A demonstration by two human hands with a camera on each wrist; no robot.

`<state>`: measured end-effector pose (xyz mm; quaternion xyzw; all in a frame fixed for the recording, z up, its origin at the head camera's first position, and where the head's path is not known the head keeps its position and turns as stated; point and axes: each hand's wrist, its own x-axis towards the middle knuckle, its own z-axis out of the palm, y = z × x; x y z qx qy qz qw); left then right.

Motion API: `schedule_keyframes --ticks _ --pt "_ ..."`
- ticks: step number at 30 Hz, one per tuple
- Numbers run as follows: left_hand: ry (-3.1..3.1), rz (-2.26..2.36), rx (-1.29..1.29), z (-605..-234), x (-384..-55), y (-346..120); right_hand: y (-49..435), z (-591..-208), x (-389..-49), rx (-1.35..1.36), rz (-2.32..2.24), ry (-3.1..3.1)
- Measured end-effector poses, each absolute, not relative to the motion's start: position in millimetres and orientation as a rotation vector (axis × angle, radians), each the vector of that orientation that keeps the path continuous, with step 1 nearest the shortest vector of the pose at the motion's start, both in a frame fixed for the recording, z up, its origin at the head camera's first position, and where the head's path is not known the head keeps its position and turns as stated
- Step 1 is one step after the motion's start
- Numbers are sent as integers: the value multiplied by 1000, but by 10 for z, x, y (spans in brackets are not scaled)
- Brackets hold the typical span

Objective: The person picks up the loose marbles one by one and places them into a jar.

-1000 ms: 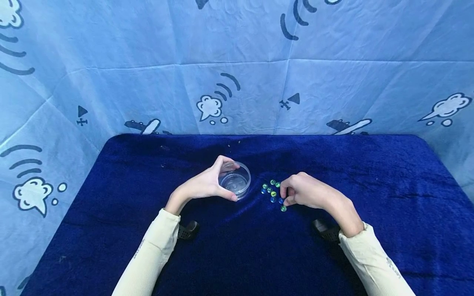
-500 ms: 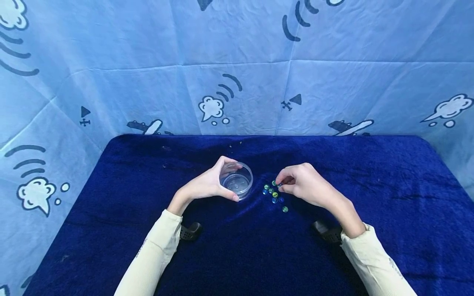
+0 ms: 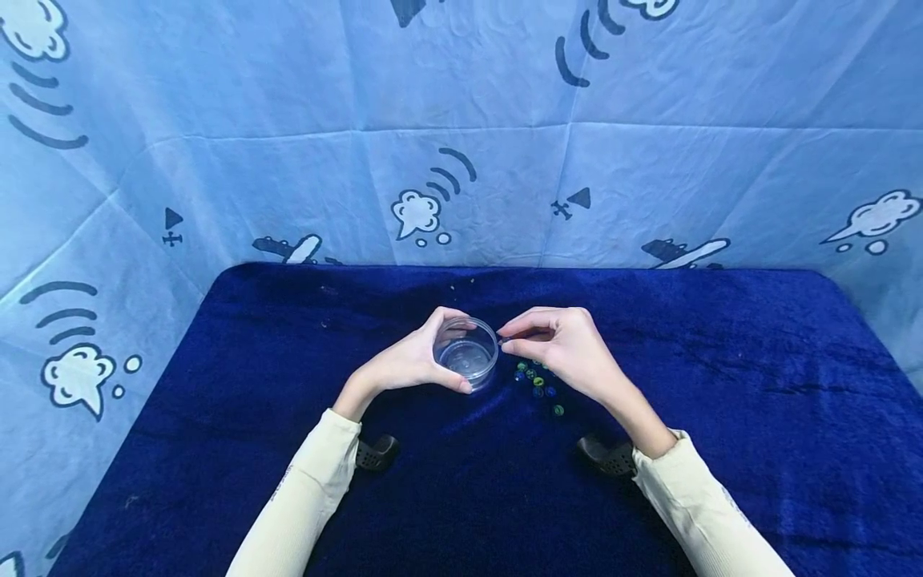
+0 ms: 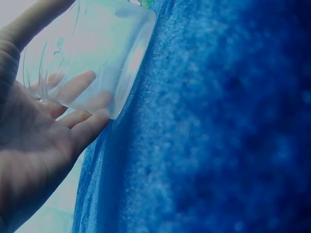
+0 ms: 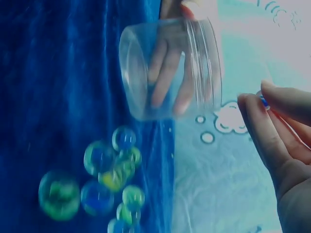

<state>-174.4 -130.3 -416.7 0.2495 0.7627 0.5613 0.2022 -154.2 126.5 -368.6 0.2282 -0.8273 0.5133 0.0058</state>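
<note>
One blue-marked marble (image 5: pixel 264 101) is pinched between the thumb and fingertips of the right hand (image 3: pixel 570 346). It sits just beside the rim of the clear container (image 3: pixel 467 357), on the container's right, and the right wrist view shows it apart from that rim. The container is round, with its mouth facing up. The left hand (image 3: pixel 417 359) grips it from the left, thumb on the near side and fingers around the far side. Whether its base touches the cloth cannot be confirmed.

A group of loose marbles (image 3: pixel 538 382), green, blue and yellow, lies on the dark blue cloth (image 3: pixel 447 505) to the right of the container, partly beneath the right hand. One green marble lies slightly nearer the person than the others. Cream sleeves (image 3: pixel 306 485) cover both forearms; a dark perforated device (image 3: pixel 378 453) shows at each wrist. A light blue backdrop (image 3: pixel 490 80) printed with clouds and aeroplanes hangs behind the table.
</note>
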Motion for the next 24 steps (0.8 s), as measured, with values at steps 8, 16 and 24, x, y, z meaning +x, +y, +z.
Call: schedule_keyframes --ticks 8,16,24 --pt "2128 1562 719 -4199 -1742 -1280 1073 -3768 -1573 675 1711 -2546" --pt "2134 1558 708 -4200 -1728 -1273 996 -3839 -1572 619 1753 -2514" --pt "2171 1531 693 -4165 -1751 -1294 950 -3864 -1589 737 1658 -2477"
